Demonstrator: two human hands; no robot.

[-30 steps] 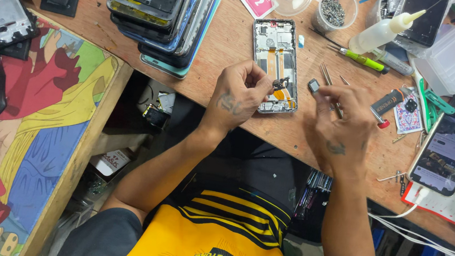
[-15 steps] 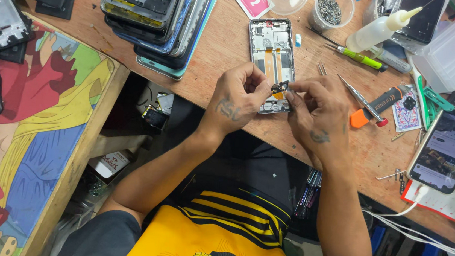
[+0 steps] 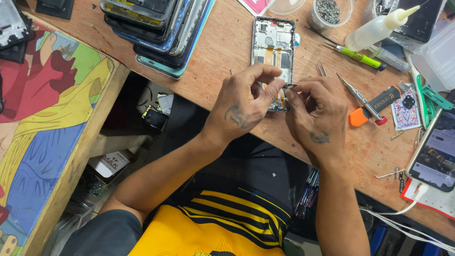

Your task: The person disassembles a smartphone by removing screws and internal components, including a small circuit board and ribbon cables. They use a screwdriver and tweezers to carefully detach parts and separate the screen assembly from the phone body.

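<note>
The opened phone (image 3: 273,49) lies on the desk (image 3: 223,51) before me. Over its lower end my left hand (image 3: 243,108) and right hand (image 3: 316,115) pinch one small metal part (image 3: 289,86) together. The orange-handled screwdriver (image 3: 362,104) rests just right.

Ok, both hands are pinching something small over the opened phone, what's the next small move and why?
Probably lower the small part onto the bottom end of the opened phone and press it in. The left hand and right hand meet fingertip to fingertip just over that end, and the screwdriver lies on the table beside the right hand.
</note>
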